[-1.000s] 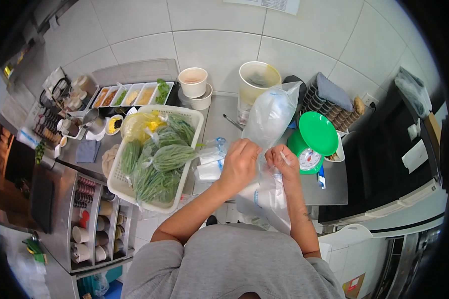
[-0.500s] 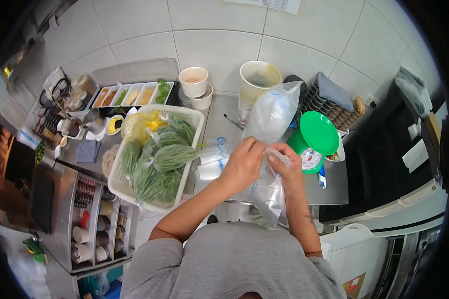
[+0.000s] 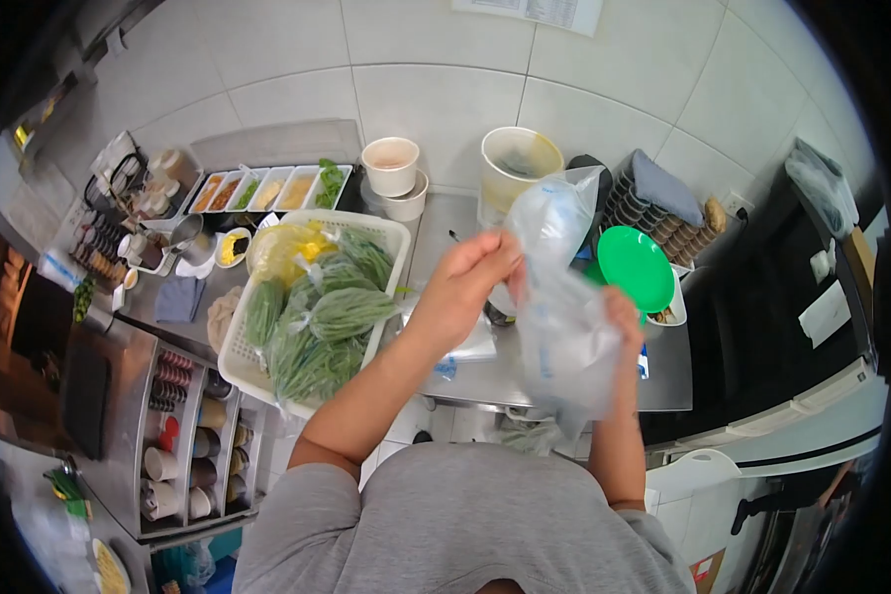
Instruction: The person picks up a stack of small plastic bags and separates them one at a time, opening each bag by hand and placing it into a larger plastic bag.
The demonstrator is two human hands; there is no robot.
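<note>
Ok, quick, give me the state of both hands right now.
Left hand: closed, fingers pinching the edge of the plastic bag.
Right hand: blurred, but looks closed on the bag's other side.

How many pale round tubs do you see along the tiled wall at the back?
3: an upper tub, a lower tub partly covered by it, and a larger tub to their right, partly behind the plastic bag. More may be hidden.

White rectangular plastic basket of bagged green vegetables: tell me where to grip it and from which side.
Take the white plastic basket by its two long rims, probably best from left and right: both rims stand largely exposed, while bagged green vegetables heap the middle.
</note>
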